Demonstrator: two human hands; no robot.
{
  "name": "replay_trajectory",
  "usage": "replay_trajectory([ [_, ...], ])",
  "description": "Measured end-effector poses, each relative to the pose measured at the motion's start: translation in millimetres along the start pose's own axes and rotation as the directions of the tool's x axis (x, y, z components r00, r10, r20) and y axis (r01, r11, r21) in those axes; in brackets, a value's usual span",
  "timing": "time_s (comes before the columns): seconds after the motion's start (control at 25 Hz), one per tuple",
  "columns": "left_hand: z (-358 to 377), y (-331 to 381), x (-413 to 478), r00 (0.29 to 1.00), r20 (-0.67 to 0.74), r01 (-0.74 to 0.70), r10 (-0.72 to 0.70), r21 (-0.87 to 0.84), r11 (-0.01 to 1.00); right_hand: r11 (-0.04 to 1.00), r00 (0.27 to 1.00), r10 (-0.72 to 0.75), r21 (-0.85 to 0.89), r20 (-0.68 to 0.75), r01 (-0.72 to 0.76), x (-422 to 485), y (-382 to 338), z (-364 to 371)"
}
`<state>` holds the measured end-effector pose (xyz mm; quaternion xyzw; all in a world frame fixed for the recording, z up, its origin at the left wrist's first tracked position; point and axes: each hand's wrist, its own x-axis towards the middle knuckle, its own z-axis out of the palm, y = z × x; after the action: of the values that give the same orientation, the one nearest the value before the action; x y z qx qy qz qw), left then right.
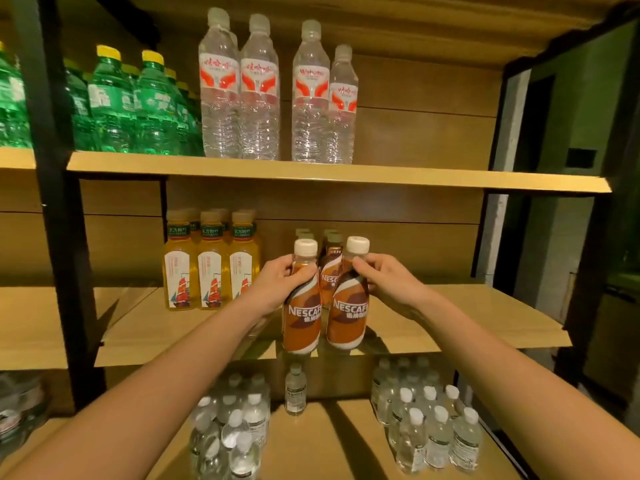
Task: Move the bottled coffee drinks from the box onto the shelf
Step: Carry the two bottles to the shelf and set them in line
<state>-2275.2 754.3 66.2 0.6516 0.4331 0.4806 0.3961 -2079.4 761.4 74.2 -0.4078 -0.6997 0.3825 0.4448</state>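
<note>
The left hand [277, 284] grasps the left coffee bottle [302, 320] at neck and shoulder, fingers curled round it just under the white cap. The right hand [389, 280] grasps the right coffee bottle [347, 317] the same way, w/ fingers wrapped at the neck. Both bottles are side by side, nearly touching, over the front edge of the middle shelf [478, 323]. I cannot tell if their bases rest on the board or hang a little above it.

The long axis of the left bottle is almost vertical: cap to 12 o'clock, base to 6. The right bottle is tilted a bit: cap to approx. 1 o'clock, base to 7. The labels w/ the brand name face the camera.

Directly behind the pair, at 12 o'clock, more coffee bottles [330, 268] stand upright, deeper on the same shelf. At 9 o'clock from the pair is a group of yellow tea bottles [211, 268], upright and apart from the hands.

On the upper shelf [415, 176] tall water bottles [259, 91] stand at 12 o'clock and green bottles [138, 105] w/ yellow caps at 10 o'clock. On the lower shelf [329, 441], at 6 o'clock, one small clear bottle [295, 393] stands alone. Clusters of small bottles [433, 424] are at 5 and 7 o'clock.
</note>
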Motion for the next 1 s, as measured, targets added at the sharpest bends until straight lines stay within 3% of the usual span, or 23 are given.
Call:
replay_trajectory([
  [0.64,10.2,-48.0,96.8,0.998,-0.007,0.056,-0.056,0.015,0.998,0.999,0.999,0.039,-0.004,0.033,-0.039,94.1,64.7,-10.0],
  [0.8,15.0,-65.5,86.1,0.957,-0.287,0.017,-0.026,-0.035,0.999,0.999,0.993,-0.023,0.045,-0.119,0.029,77.5,75.6,-2.2],
  [0.84,16.4,-75.9,78.6,0.938,-0.346,0.028,-0.027,-0.002,1.0,1.0,0.988,-0.023,0.0,-0.154,0.023,69.2,85.9,0.3],
  [0.92,23.0,-99.1,60.4,0.951,-0.306,0.128,-0.052,0.233,0.964,0.954,0.991,0.0,-0.297,-0.132,-0.04,52.3,110.9,8.9],
  [1.0,30.4,-120.9,52.6,0.971,-0.229,0.193,-0.066,0.593,0.782,0.782,0.997,0.024,-0.619,-0.079,-0.068,45.6,135.6,17.9],
])
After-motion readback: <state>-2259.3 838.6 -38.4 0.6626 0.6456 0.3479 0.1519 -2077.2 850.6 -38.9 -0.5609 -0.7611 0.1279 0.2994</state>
